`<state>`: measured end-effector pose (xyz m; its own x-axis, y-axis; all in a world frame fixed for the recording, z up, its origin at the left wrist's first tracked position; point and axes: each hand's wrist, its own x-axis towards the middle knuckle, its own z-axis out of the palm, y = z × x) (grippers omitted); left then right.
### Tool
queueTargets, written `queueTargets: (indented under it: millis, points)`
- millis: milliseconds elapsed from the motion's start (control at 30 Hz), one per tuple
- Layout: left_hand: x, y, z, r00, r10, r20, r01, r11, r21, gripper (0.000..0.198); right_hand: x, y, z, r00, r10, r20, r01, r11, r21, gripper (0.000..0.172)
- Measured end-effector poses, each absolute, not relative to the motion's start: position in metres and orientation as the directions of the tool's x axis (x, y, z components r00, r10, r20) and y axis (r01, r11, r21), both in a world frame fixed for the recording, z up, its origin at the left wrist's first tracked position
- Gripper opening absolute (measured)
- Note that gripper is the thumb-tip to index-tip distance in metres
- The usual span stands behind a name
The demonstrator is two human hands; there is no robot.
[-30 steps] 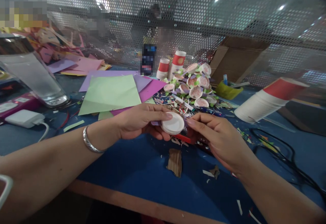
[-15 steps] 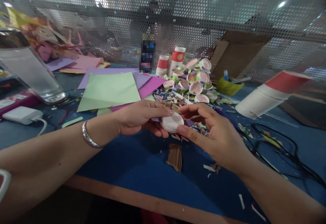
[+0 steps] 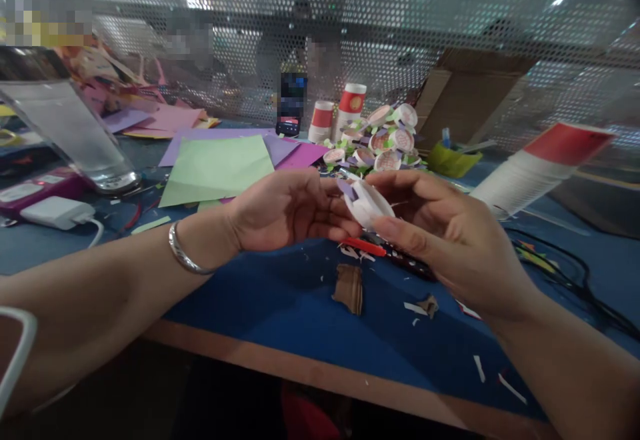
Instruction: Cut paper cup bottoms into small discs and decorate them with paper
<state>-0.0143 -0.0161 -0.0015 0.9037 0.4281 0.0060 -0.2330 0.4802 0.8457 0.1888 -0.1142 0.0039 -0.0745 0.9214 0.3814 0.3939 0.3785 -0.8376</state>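
Observation:
A white round paper-cup bottom [image 3: 371, 207] with a small purple paper tab at its left edge is held tilted above the table. My right hand [image 3: 440, 227] grips it between the thumb below and the fingers behind. My left hand [image 3: 295, 210] is at the disc's left side, palm showing and fingers loosely curved, the fingertips close to the rim; whether they touch it I cannot tell. Under the hands lies a slim red-orange object [image 3: 365, 247], partly covered. A torn piece of brown cardboard [image 3: 349, 289] rests nearer the table edge.
Behind the hands, decorated cup bottoms [image 3: 387, 140] are heaped beside stacked red-and-white paper cups [image 3: 351, 103]. Green paper [image 3: 215, 170] lies left, near a glass bottle [image 3: 95, 140] and white charger [image 3: 60, 212]. On the right are a leaning cup stack [image 3: 530, 170] and black cable [image 3: 575, 280].
The disc has moved right and up and turned from nearly flat to tilted. My left hand has loosened from it, while my right hand keeps its grip.

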Motion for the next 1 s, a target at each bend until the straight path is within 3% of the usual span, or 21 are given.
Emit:
queueTargets:
  millis: [100,267,433,567,767,900,1000]
  points:
    - [-0.016,-0.023,-0.001,0.917,0.394,0.058,-0.23,0.405,0.885,0.034,0.19,-0.115,0.003,-0.073,0.909,0.411,0.416,0.402,-0.816,0.043]
    - [-0.012,-0.029,-0.005,0.892,0.446,0.069,-0.215,0.285,0.934,0.034,0.191,-0.113,0.0,-0.102,0.887,0.451,0.46,0.444,-0.769,0.044]
    - [-0.01,-0.028,-0.007,0.866,0.495,0.071,-0.222,0.253,0.942,0.049,0.193,-0.111,-0.004,-0.115,0.854,0.508,0.539,0.483,-0.69,0.043]
    - [-0.01,-0.032,-0.005,0.869,0.489,0.07,-0.244,0.302,0.921,0.049,0.194,-0.11,-0.005,-0.14,0.835,0.533,0.53,0.518,-0.672,0.045]
    - [-0.011,-0.032,-0.002,0.828,0.55,0.109,-0.336,0.333,0.881,0.036,0.194,-0.109,-0.001,-0.055,0.869,0.491,0.51,0.447,-0.735,0.038]
    - [-0.013,-0.029,-0.002,0.813,0.572,0.105,-0.323,0.295,0.899,0.046,0.196,-0.103,-0.003,0.056,0.882,0.469,0.467,0.392,-0.793,0.021]
    - [-0.012,-0.029,-0.003,0.809,0.58,0.093,-0.303,0.275,0.912,0.053,0.197,-0.1,-0.007,0.067,0.89,0.451,0.378,0.396,-0.837,0.018]
